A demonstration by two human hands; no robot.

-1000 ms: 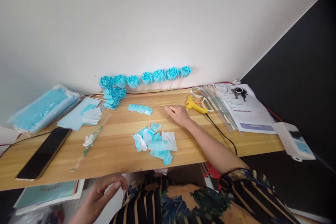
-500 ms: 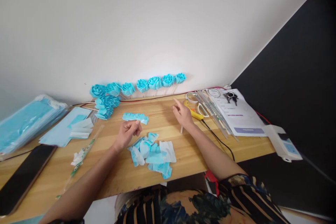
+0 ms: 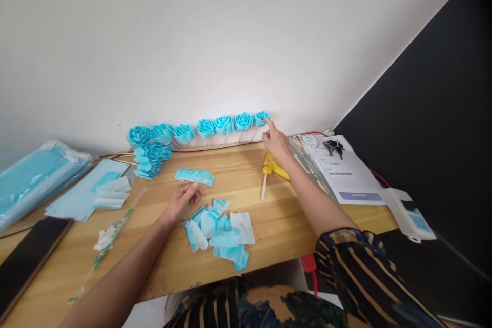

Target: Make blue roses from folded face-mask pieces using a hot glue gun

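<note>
My right hand (image 3: 275, 143) reaches to the back edge with its index finger stretched out and the other fingers curled, holding nothing. Its fingertip is at the rightmost blue rose (image 3: 261, 118); I cannot tell whether they touch. More blue roses (image 3: 224, 125) on thin stems lean along the wall. My left hand (image 3: 186, 200) rests on the wooden table (image 3: 161, 246), fingers loosely curled with nothing visible in them, just in front of a ruffled blue strip (image 3: 195, 177). Blue and white fabric scraps (image 3: 221, 236) lie right of it. A yellow glue gun (image 3: 272, 166) with a glue stick (image 3: 264, 186) is partly behind my right wrist.
At the left lie a plastic pack of blue sheets (image 3: 42, 177), loose blue sheets (image 3: 77, 192), a black phone (image 3: 31, 261) and a clear green-patterned wrapper (image 3: 109, 243). Printed paper (image 3: 346, 174) with keys (image 3: 334, 147) and a white power strip (image 3: 409, 215) are at the right.
My right hand has moved forward to the rightmost rose, uncovering the front of the glue gun. My left hand stays by the ruffled strip. The view has shifted slightly.
</note>
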